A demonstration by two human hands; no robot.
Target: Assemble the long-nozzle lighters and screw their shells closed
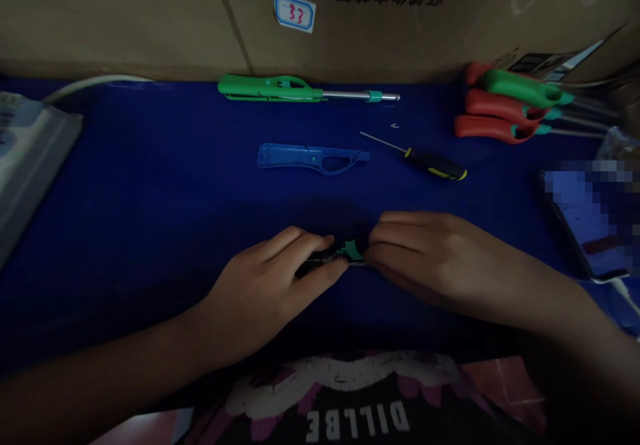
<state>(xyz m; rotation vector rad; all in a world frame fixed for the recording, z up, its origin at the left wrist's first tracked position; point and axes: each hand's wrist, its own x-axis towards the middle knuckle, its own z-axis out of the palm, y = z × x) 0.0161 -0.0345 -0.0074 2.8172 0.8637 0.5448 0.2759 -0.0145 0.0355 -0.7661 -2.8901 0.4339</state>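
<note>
Low over the near part of the table, both hands hold an opened long-necked lighter (353,250), its green trigger piece and thin wires showing between them. Thumb and fingers of my left hand (273,285) pinch its left part. My right hand (425,252) is closed round the right end, which its fingers hide. Beyond the hands lies a loose translucent blue lighter shell half (290,157). To its right rests a black and yellow screwdriver (435,163), with tiny screws (394,125) near its shaft.
A green lighter (270,88) with a metal tube lies by the cardboard box (150,18). Several red and green lighters (500,127) sit at the far right. A phone (590,225) with a cable lies at right, a grey-white package (35,158) at left.
</note>
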